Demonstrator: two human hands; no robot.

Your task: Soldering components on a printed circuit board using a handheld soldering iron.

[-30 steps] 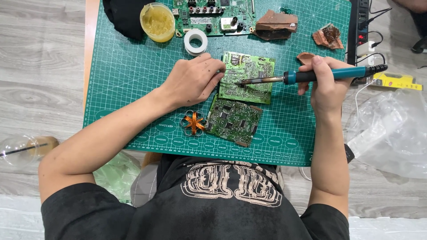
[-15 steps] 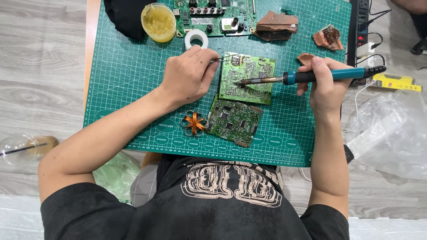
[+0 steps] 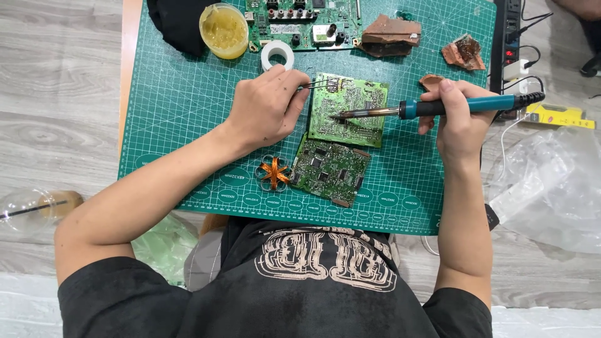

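Green cutting mat [image 3: 175, 125] carries a circuit board [image 3: 348, 111]. Right hand [image 3: 460, 119] grips a soldering iron [image 3: 438, 107], tip on the board. Left hand [image 3: 266, 106], beside the board, pinches what appear to be tweezers [image 3: 316, 84].

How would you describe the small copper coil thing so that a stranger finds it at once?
On the green cutting mat, look near its front edge, just below the left hand. The copper coil lies left of the darker circuit board; it alone is orange and flower-shaped.

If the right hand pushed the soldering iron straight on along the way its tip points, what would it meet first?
The right hand aims the soldering iron leftward over the light green circuit board. Its tip seems already at the board; beyond it, probably the left hand, though height is unclear.
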